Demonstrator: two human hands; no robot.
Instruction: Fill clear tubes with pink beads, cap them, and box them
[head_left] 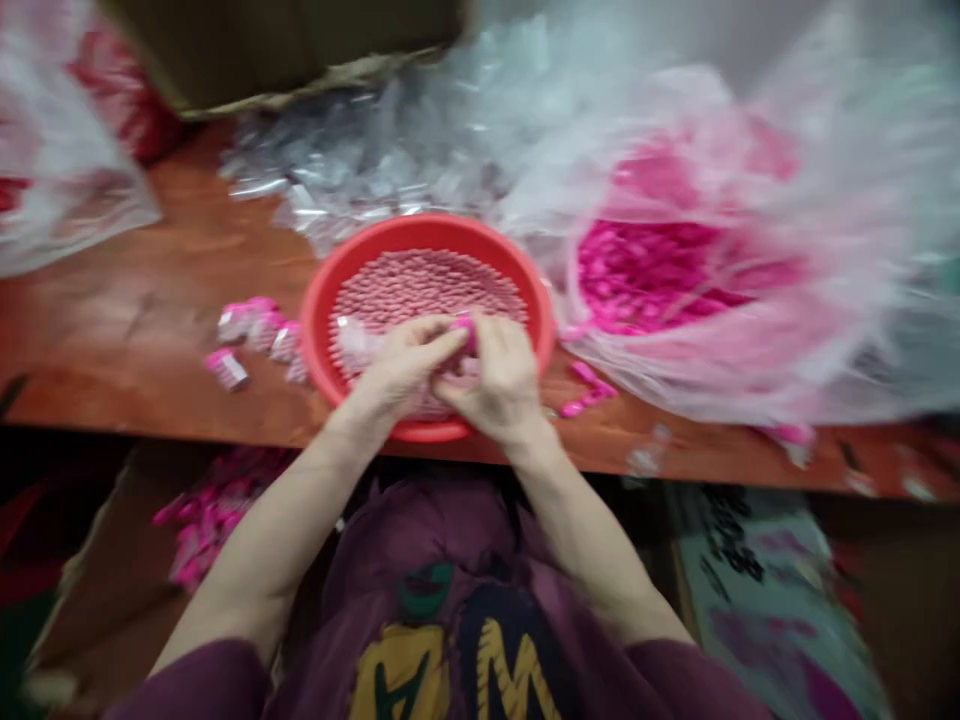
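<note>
Both my hands meet over the near half of a red round basket (352, 260) that stands on the wooden table (135, 320). My left hand (405, 365) pinches a small clear wrapper, its fingers closed. My right hand (504, 378) has its fingers closed on a small pink piece (465, 325) held against the left fingertips. The picture is smeared by motion, so finer detail is lost.
Several wrapped pink pieces (251, 335) lie left of the basket. A large clear bag of pink pieces (660, 270) sits to the right, loose pink pieces (589, 390) beside it. Clear wrappers (375, 150) pile behind. A cardboard box (285, 50) stands at the back; a carton with pink pieces (202, 520) sits below the table.
</note>
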